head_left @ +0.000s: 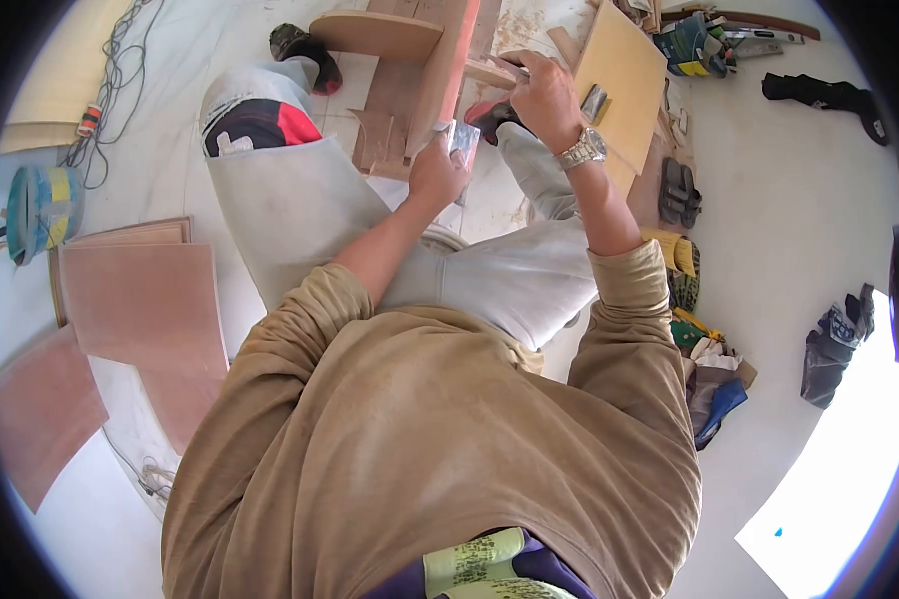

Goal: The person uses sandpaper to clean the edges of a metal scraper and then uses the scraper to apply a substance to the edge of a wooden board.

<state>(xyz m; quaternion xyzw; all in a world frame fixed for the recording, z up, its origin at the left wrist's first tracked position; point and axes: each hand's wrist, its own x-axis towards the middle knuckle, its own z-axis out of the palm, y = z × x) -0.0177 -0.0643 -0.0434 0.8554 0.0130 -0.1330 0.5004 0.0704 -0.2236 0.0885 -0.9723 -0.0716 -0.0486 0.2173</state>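
Note:
My left hand (438, 175) is closed around a small shiny metal plate (463, 138), held against the near end of a wooden assembly. My right hand (547, 98), below a wristwatch (581, 149), is closed on a thin flat tool (511, 66), mostly hidden by the fingers; its exact kind does not show. Between my legs stands the wooden assembly, with a long upright board (438, 85) with a pinkish edge. A curved brown panel (378, 33) joins it on the left.
A light wooden board (619, 85) lies right of my right hand. Reddish panels (142, 299) lie at the left, near a blue bucket (45, 210) and a tangled cord (110, 95). Farther right are a tool bucket (691, 48), sandals (679, 192) and a pile of cloths (714, 384).

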